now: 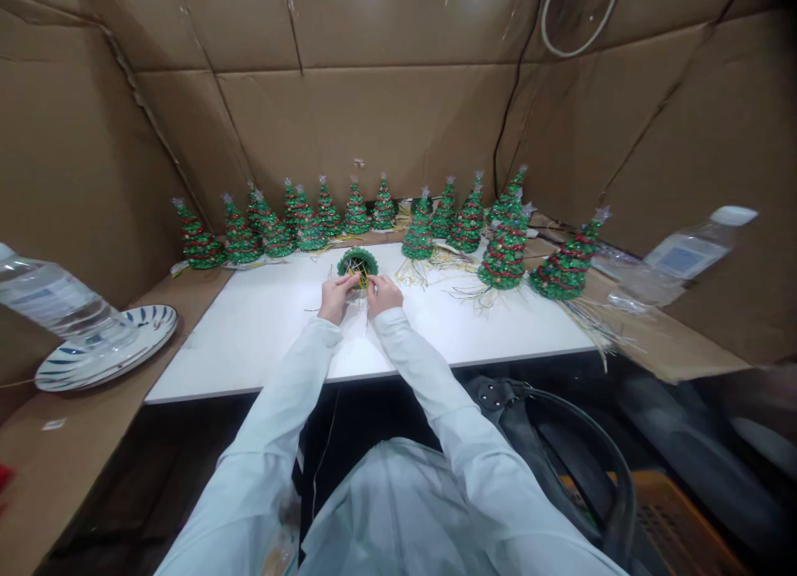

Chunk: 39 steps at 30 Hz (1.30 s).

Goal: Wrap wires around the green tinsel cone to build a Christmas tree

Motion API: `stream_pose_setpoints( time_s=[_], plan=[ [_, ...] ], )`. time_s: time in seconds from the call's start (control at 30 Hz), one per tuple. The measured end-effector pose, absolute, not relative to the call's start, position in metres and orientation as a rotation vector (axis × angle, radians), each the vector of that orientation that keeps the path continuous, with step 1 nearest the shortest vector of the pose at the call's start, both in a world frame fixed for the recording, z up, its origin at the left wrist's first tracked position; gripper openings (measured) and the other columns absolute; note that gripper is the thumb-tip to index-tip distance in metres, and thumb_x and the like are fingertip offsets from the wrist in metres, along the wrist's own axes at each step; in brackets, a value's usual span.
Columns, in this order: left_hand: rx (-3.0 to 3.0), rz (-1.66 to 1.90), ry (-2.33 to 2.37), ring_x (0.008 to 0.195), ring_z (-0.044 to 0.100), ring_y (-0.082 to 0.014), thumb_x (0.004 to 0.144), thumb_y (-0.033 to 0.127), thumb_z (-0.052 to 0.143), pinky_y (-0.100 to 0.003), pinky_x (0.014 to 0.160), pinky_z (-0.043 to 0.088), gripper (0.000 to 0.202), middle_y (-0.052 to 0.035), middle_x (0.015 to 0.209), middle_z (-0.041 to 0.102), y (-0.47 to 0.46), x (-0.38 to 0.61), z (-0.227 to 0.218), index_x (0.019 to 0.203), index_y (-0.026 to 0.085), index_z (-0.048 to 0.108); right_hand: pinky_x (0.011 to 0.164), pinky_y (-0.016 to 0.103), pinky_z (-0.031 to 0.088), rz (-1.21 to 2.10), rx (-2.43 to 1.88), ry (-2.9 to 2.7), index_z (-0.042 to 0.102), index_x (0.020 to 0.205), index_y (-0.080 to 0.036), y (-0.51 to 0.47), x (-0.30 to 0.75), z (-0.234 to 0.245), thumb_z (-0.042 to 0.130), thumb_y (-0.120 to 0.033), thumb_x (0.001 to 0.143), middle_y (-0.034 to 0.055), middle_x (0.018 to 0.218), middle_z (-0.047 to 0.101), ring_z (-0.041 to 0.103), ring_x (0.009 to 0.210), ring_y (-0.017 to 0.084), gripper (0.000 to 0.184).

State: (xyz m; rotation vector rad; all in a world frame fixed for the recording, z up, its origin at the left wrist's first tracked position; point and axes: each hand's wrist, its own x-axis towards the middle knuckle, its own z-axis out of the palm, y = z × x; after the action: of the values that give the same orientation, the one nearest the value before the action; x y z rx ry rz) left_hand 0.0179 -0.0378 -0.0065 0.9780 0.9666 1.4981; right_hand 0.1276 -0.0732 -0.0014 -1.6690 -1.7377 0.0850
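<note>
A small green beaded tree (358, 264) lies tipped over on the white table (261, 335), its open base with yellowish wires facing me. My left hand (336, 297) is closed, pinching the wires at the base from the left. My right hand (382, 294) is closed as well, gripping the wires from the right. Both hands meet just in front of the tree's base. Pale sleeves cover both of my arms.
Several finished green beaded trees (506, 249) stand in a row along the table's back. A plastic bottle (50, 298) lies over a striped plate (105, 348) at left. Another bottle (682, 256) lies at right. Cardboard walls (386, 119) surround the table.
</note>
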Motion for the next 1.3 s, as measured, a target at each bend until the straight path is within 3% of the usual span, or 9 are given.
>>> stream_pose_setpoints(
  time_s=[0.17,0.4,0.53,0.7,0.93,1.07,1.3],
  plan=[
    [0.936,1.575,0.941,0.059,0.052,-0.0061,0.048,0.025,0.078,-0.018,0.056,0.042,0.030,-0.0039,0.070,0.064,-0.033,0.014,-0.008,0.072,0.009,0.069,0.072,0.024,0.042,0.013,-1.603,-2.033,0.063,0.093,-0.024,-0.083,0.128,0.000,0.040,-0.027,0.082,0.0013,0.095,0.063,0.058,0.084,0.014,0.025],
    [0.784,1.617,0.851,0.063,0.054,-0.0053,0.052,0.018,0.076,-0.017,0.060,0.044,0.022,-0.0049,0.079,0.066,-0.032,0.012,-0.007,0.072,0.011,0.069,0.068,0.029,0.045,0.045,-1.836,-2.119,0.063,0.098,-0.026,-0.082,0.126,-0.001,0.040,-0.031,0.082,0.0036,0.101,0.063,0.060,0.085,0.018,0.028],
    [0.780,1.608,0.857,0.066,0.055,-0.0059,0.055,0.015,0.075,-0.017,0.062,0.045,0.021,-0.0062,0.084,0.066,-0.030,0.011,-0.007,0.074,0.011,0.069,0.078,0.031,0.043,0.043,-1.786,-2.192,0.067,0.094,-0.025,-0.076,0.132,-0.003,0.044,-0.022,0.079,0.0053,0.099,0.064,0.058,0.093,0.020,0.028],
    [0.842,1.595,0.900,0.067,0.056,-0.0078,0.054,0.018,0.075,-0.019,0.062,0.045,0.023,-0.0070,0.084,0.067,-0.028,0.011,-0.008,0.075,0.011,0.070,0.087,0.028,0.040,0.228,-1.659,-2.249,0.066,0.099,-0.031,-0.071,0.135,-0.004,0.050,-0.020,0.078,-0.0015,0.102,0.066,0.058,0.095,0.016,0.028],
    [0.994,1.554,0.923,0.060,0.052,-0.0081,0.049,0.026,0.078,-0.022,0.060,0.043,0.034,-0.0053,0.070,0.064,-0.029,0.012,-0.012,0.078,0.009,0.071,0.080,0.022,0.044,0.271,-1.371,-2.027,0.067,0.097,-0.023,-0.066,0.133,-0.007,0.053,-0.026,0.081,0.0022,0.097,0.064,0.059,0.086,0.012,0.021],
    [1.016,1.536,0.898,0.063,0.053,-0.0093,0.049,0.029,0.078,-0.024,0.063,0.043,0.035,-0.0064,0.072,0.064,-0.029,0.013,-0.013,0.077,0.009,0.070,0.080,0.020,0.044,0.304,-1.215,-1.813,0.068,0.093,-0.021,-0.059,0.129,-0.010,0.053,-0.022,0.080,0.0025,0.096,0.064,0.058,0.088,0.010,0.019],
    [0.996,1.534,0.934,0.068,0.054,-0.0114,0.046,0.028,0.078,-0.027,0.068,0.044,0.038,-0.0061,0.075,0.065,-0.026,0.014,-0.014,0.080,0.012,0.070,0.073,0.021,0.045,0.357,-1.452,-1.514,0.061,0.105,-0.020,-0.054,0.126,-0.011,0.048,-0.029,0.083,0.0010,0.089,0.067,0.059,0.073,0.010,0.026]
  ],
)
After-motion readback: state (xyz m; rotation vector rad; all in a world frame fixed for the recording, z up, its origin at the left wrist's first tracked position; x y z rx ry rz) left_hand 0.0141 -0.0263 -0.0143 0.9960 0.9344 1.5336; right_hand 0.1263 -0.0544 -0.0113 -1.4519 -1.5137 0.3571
